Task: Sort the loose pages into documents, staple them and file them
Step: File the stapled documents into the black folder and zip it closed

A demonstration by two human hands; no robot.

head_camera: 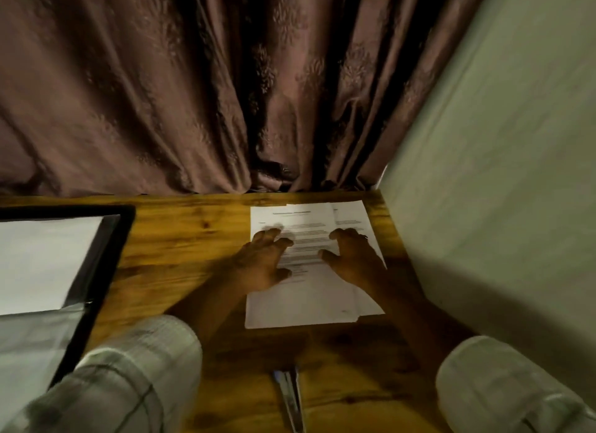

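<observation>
A loose stack of printed pages (300, 303) lies on the right part of the wooden tabletop (193, 239), close to its far edge and near the pale wall (483, 142) on the right. The sheets are not squared up: the top page, with a heading and lines of text, sits slightly left, and the edges of at least one more page show beyond it on the right and along the bottom. Both hands rest on this stack. The left hand (264, 261) lies over the left half of the top page, its fingers spread and arched with the tips down on the paper, gripping nothing. The right hand (354, 258) lies over the right half in the same way, fingers apart and bent, thumb pointing inward, pressing on the paper without pinching it. Both forearms wear pale checked sleeves (145, 368) rolled back from the wrists. At the left, well apart from the stack, an open black folder (122, 226) lies flat, with a blank white sheet (38, 261) in it and a clear plastic pocket (32, 345) nearer the person. A slim silvery tool (290, 397) with a blue end lies on the near edge between the arms, too blurred to name surely. A brownish patterned curtain (161, 93) hangs behind the tabletop.
</observation>
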